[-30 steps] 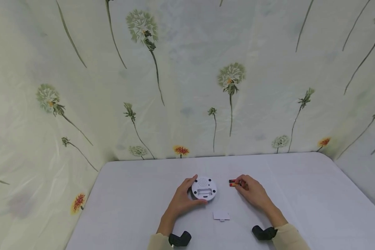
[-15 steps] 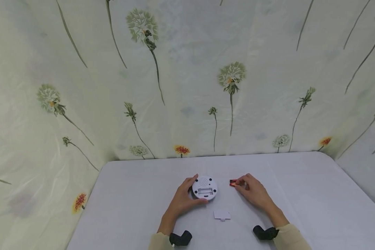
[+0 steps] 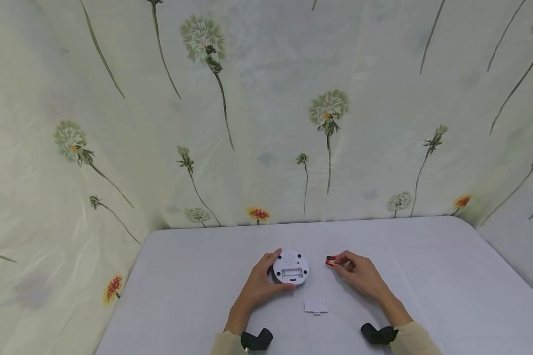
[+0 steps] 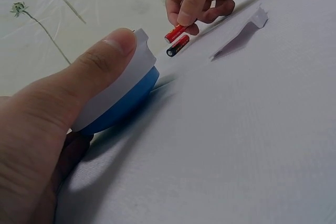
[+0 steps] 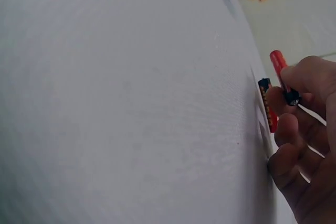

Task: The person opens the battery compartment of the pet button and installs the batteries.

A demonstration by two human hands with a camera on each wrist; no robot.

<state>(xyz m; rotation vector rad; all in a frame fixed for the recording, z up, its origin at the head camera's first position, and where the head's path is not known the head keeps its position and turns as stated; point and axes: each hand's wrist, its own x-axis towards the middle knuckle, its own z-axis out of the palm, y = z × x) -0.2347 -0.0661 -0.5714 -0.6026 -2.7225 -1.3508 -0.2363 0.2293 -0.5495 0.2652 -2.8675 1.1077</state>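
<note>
Sleeves [image 3: 414, 340]: beige, at the bottom edge of the head frame, each with a black wrist camera [image 3: 379, 334] beside it.
White cover [image 3: 316, 306]: lower centre, lying on the bench [image 3: 195, 276], its small tab toward us, apart from both hands.
Left hand [image 3: 256, 285]: lower centre; we see its fingers grasping the round device [image 3: 290, 259], thumb on the near rim, a fingertip on the far rim.
Round device: just right of the frame's middle, low down; white above, blue beneath, its uncovered battery compartment [image 3: 291, 272] facing up. Whether it touches the bench we cannot tell.
Right hand [image 3: 361, 276]: lower right of centre; its fingers pinch a red battery [image 5: 278, 61] by the thumb.
Red battery: at the right of the right wrist frame, red end uppermost, black end lower.
Second battery [image 5: 269, 109]: lying on the bench just beside the pinched one.
Bench: white, across the lower part of the frame.
Backdrop [image 3: 257, 98]: behind the bench, filling the upper part, printed with dandelions and red-orange flowers.
</note>
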